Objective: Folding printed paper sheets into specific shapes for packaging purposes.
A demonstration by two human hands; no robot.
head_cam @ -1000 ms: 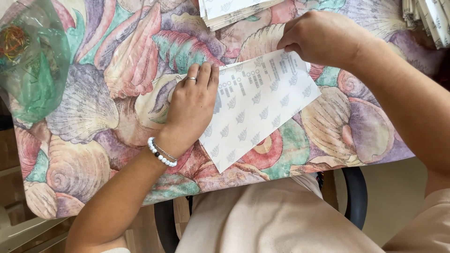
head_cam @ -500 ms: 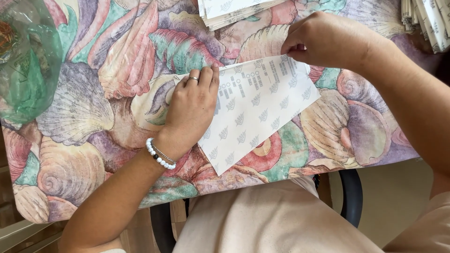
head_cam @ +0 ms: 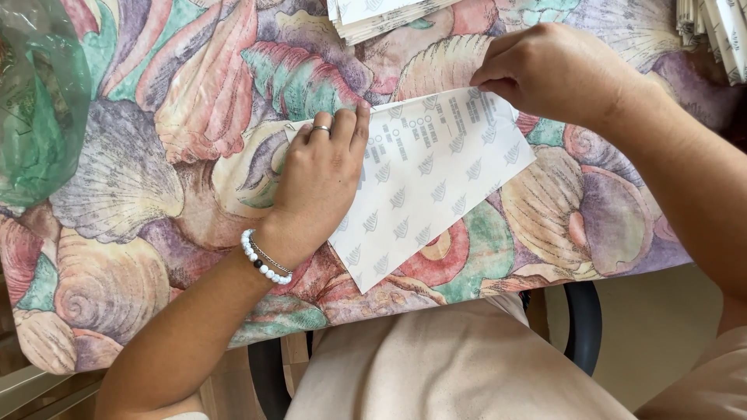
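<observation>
1. Nearest the camera, the person's lap in pale beige cloth (head_cam: 459, 365) fills the bottom edge, with the dark rim of a chair (head_cam: 585, 327) showing behind it.
2. Above the lap runs the rounded edge of a table under a tablecloth (head_cam: 156, 155) printed with large seashells in pink, lilac, green and cream; its surface looks smooth and slightly glossy.
3. A folded sheet of white paper (head_cam: 424, 194) lies flat on the cloth near the table edge, set at a slant. It is covered with a regular pattern of small grey leaf marks, and rows of small grey print and circles run along its far side.
4. The left hand (head_cam: 319, 183) lies palm down on the sheet's left part, fingers straight and together, pressing it flat rather than gripping. It wears a ring, and a bracelet of white beads (head_cam: 264, 260) circles the wrist.
5. The right hand (head_cam: 548, 70) is at the sheet's far right corner, fingers curled, pinching the paper's edge between thumb and fingertips.
6. Farther off, a stack of similar white papers (head_cam: 381, 14) sits at the top edge, another stack (head_cam: 716, 31) at the top right corner.
7. A clear, crinkled plastic bag (head_cam: 35, 101) rests at the far left.
</observation>
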